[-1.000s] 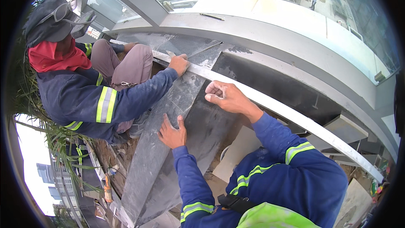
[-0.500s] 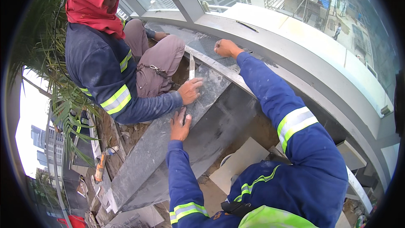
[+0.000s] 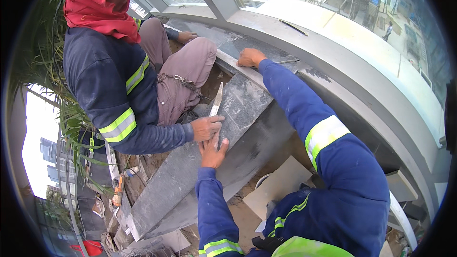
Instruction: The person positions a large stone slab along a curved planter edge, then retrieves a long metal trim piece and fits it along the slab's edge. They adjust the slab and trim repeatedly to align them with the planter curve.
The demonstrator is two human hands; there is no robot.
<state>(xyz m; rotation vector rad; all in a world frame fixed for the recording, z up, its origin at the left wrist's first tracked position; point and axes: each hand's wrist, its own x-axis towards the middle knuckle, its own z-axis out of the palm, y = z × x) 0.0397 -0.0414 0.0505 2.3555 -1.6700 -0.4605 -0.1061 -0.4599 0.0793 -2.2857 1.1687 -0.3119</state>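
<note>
My left hand (image 3: pixel 213 154) lies on the long dark grey stone slab (image 3: pixel 183 181), fingers stretched out and thumb apart. Its fingertips are right by a co-worker's hand (image 3: pixel 206 127), which holds a narrow, flat pale blade-like tool (image 3: pixel 217 102) pointing away over the slab. Farther off, my right hand (image 3: pixel 251 58) is closed, its curled fingers down at the pale edge strip (image 3: pixel 252 77) beside the window ledge. What they hold, if anything, is hidden. A thin rod-like piece (image 3: pixel 288 61) lies just right of that wrist.
The co-worker (image 3: pixel 114 76) sits close on the left. A pencil-like stick (image 3: pixel 293 27) rests on the white ledge (image 3: pixel 328 43). Below the slab lie loose tiles (image 3: pixel 278 185). An orange power tool (image 3: pixel 118 191) sits among debris at the lower left.
My right hand has moved down and slightly left onto the edge strip. My left hand has shifted right and its fingers have straightened. The co-worker's tool now tilts farther right.
</note>
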